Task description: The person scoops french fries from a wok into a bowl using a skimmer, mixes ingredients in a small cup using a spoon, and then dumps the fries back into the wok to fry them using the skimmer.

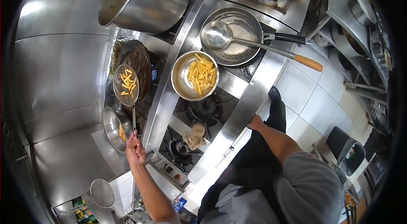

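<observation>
My left hand (135,149) is closed around the handle of a wire mesh strainer (121,80) that has several French fries (128,83) in it. The strainer is in front of a dark wok (144,65) at the back of the stove. Just beside my left hand stands a steel bowl (111,127) with a few fries inside. My right hand (255,122) touches the front edge of the stove; its fingers are mostly hidden. Between the hands, a round metal pot (180,82) contains a heap of fries (201,75).
A frying pan (250,25) bears a large ladle (218,35), whose wooden handle juts past the stove edge. A tall stockpot (148,3) stands at the back. A crumpled cloth (195,139) lies by a burner. Another strainer (102,193) is at lower left. Shelves (352,25) hold pans.
</observation>
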### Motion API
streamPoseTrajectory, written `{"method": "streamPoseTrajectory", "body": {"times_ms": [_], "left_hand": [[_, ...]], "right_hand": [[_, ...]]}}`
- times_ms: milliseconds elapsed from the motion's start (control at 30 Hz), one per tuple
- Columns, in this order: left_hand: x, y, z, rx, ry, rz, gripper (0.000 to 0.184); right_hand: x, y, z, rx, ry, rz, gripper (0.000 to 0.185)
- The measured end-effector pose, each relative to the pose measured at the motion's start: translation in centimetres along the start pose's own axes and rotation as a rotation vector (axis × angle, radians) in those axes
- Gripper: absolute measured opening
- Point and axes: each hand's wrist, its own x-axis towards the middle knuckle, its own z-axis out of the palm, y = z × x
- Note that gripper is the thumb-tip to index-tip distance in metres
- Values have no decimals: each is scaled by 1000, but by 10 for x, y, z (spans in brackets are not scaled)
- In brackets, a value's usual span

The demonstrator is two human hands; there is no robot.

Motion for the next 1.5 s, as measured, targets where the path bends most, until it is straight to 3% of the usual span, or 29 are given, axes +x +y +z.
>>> {"method": "streamPoseTrajectory", "body": {"times_ms": [333,467,533,633,1033,1267,1333,1367,1433,1500], "left_hand": [[-2,1,5,-13,4,4,31],[-2,3,8,10,40,-2,30],[-3,4,7,14,21,-8,31],[-2,4,5,8,6,-7,32],[-8,7,4,-6,45,14,35],[-13,10,3,-35,28,29,32],[-17,12,3,-26,48,39,32],[-21,14,5,-36,47,43,32],[-30,18,7,-53,39,98,35],[-35,19,9,-59,45,103,38]], "right_hand": [[-28,-52,-73,-41,-44,-36,37],[-19,-43,-67,-84,-92,-58,38],[-16,-43,-69,-247,-167,-210,40],[-14,-43,-69,-295,-212,-194,42],[-21,-59,-87,-194,-220,-190,43],[-6,-22,-58,-209,-238,-211,49],[-8,-11,-55,47,-141,27,51],[-12,-15,-69,39,-136,23,51],[-27,-29,-110,96,-227,187,79],[-33,-9,-119,37,-176,165,77]]}}
